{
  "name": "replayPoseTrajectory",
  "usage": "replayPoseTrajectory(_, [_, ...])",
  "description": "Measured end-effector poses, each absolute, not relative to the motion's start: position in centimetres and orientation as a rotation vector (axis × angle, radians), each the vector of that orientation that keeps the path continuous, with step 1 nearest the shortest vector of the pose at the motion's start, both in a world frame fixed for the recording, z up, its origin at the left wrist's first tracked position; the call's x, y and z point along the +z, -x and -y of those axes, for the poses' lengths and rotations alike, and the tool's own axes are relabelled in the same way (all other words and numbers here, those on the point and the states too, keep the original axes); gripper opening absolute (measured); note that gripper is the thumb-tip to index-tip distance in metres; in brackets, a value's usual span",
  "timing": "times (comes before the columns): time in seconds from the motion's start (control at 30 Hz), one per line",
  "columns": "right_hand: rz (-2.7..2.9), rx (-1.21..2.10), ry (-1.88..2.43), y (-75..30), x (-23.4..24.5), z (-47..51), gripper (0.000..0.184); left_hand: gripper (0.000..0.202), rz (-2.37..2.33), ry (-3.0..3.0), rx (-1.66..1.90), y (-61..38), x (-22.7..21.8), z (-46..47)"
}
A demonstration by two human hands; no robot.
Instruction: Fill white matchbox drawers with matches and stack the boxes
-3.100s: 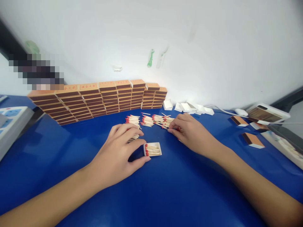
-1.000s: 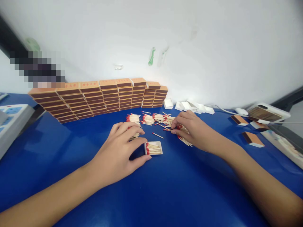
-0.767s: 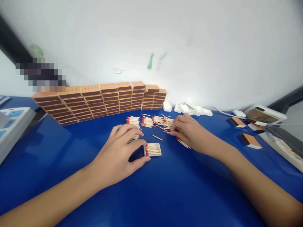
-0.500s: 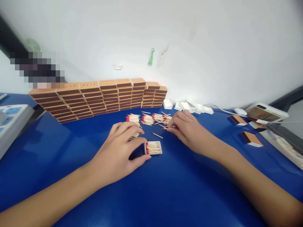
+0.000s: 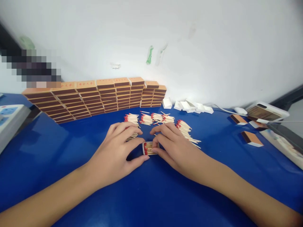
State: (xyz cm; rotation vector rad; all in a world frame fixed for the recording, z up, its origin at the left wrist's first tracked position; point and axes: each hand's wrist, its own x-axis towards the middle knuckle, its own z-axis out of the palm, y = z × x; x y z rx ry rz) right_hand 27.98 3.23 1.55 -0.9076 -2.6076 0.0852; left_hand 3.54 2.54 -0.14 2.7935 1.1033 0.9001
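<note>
A small white matchbox tray [image 5: 143,149] lies on the blue table, with red-headed matches [image 5: 148,148] in it, heads to the left. My left hand [image 5: 120,146] curves around the tray's left end, thumb at the near edge and index finger at the far edge, steadying it. Over the tray's right end, my right hand [image 5: 174,146] pinches matches with thumb and index finger, down at the matches inside; its fingers hide part of them. Loose piles of matches [image 5: 146,119] lie beyond both hands. Another pile [image 5: 184,127] spreads beyond my right hand.
Stacked matchboxes [image 5: 94,97] form a wall along the back left. Empty white trays [image 5: 187,105] lie at the back centre. At right are several loose matchboxes [image 5: 252,138], a white device [image 5: 267,112] and its cable. A white power strip [image 5: 14,123] stands at far left.
My right hand has moved left and nearer, from the match pile at right to the tray. That pile is now uncovered. My left hand stays at the tray.
</note>
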Motion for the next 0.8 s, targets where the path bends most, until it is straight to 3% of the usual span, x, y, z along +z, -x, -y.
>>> replayPoseTrajectory(0.4, [2.542,0.115,0.9,-28.8,1.9,-3.9,0.011,0.023,-1.105,-2.789,0.898,-3.6,-0.2,-2.5])
replayPoseTrajectory(0.6, [2.428,0.134,1.143,-30.5,1.3,-5.7,0.003,0.022,-1.11,-2.78,0.909,-3.4,-0.1,-2.4])
replayPoseTrajectory(0.8, [2.455,0.186,1.2,-29.9,0.2,-6.0,0.01,0.023,-1.104,-2.793,0.915,-3.5,-0.1,-2.3])
